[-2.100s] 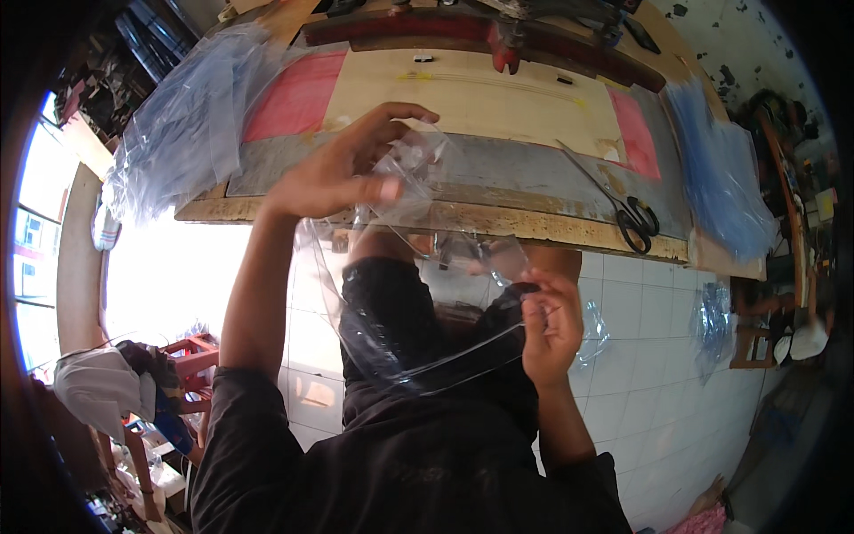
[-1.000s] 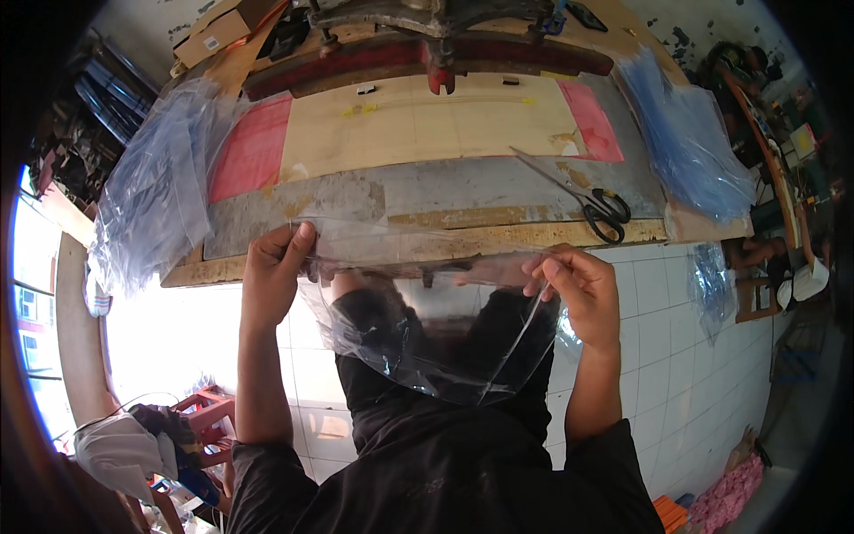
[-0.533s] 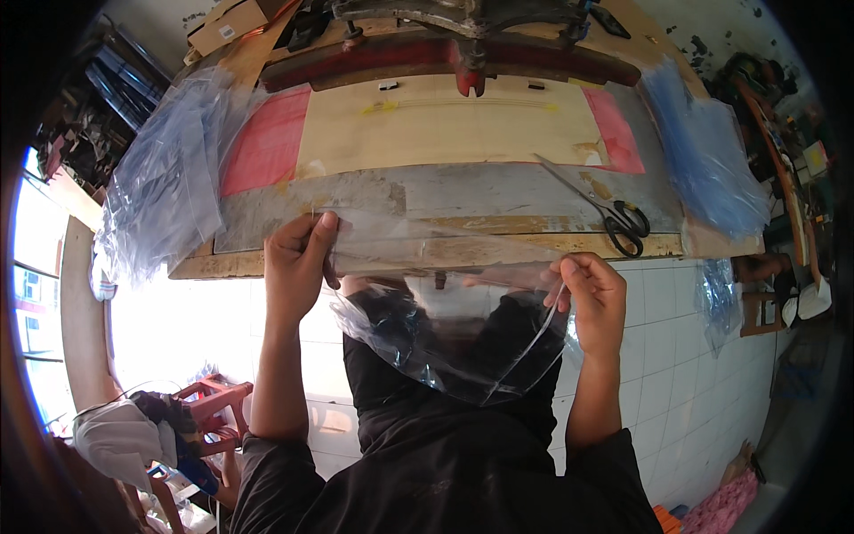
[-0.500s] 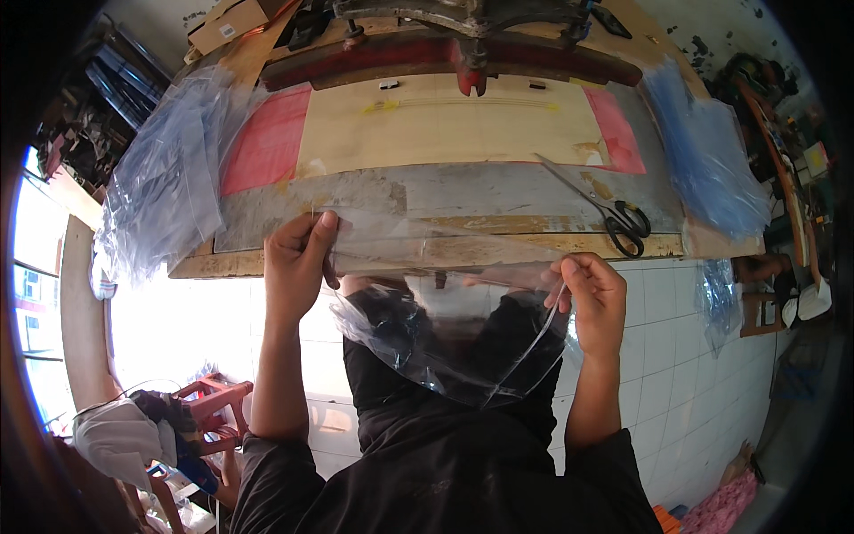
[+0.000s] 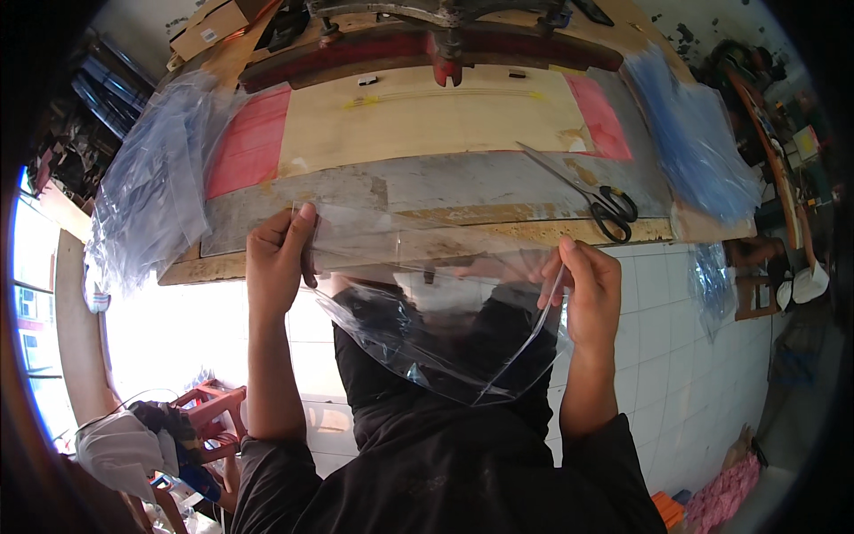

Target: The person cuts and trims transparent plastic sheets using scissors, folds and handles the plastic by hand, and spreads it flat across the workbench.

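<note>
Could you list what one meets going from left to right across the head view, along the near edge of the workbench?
Pile of clear plastic bags → left hand → clear plastic sheet → right hand → black-handled scissors → stack of blue plastic bags.

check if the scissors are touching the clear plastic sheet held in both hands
Apart. The head view shows the scissors lying on the workbench, up and right of the clear plastic sheet, with bare bench surface between them; the right hand grips the sheet's right edge.
</note>
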`<state>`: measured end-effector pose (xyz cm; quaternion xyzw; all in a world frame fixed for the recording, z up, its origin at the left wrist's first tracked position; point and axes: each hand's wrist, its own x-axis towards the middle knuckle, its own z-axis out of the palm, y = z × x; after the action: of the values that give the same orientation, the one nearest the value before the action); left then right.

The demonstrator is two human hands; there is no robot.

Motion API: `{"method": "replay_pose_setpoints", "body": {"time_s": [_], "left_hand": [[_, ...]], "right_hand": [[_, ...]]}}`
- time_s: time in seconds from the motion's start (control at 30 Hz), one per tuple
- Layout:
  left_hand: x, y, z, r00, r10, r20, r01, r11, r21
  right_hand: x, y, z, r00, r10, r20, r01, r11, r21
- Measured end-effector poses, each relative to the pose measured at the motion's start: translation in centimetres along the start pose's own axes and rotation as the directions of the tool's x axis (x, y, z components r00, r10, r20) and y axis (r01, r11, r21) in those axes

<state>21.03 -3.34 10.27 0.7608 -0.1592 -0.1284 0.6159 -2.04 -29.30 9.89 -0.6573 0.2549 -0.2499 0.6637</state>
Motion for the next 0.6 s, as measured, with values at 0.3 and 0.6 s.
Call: {"method": "replay_pose_setpoints", "body": {"time_s": [0.3,0.6], "left_hand": [[0.3,0.0,-0.3,1.000,0.008,0.022,-0.008,1.000,-0.020],[0.2,0.1,-0.8,1.000,-0.008,0.001,0.008,0.996,-0.084]], "right_hand": [[-0.9,-2.2,0.4,0.998,-0.059,0.009,0.058,0.996,0.064],[-1.3,-3.5,0.8,0.987,-0.147,0.069,0.141,0.986,0.093]]}}
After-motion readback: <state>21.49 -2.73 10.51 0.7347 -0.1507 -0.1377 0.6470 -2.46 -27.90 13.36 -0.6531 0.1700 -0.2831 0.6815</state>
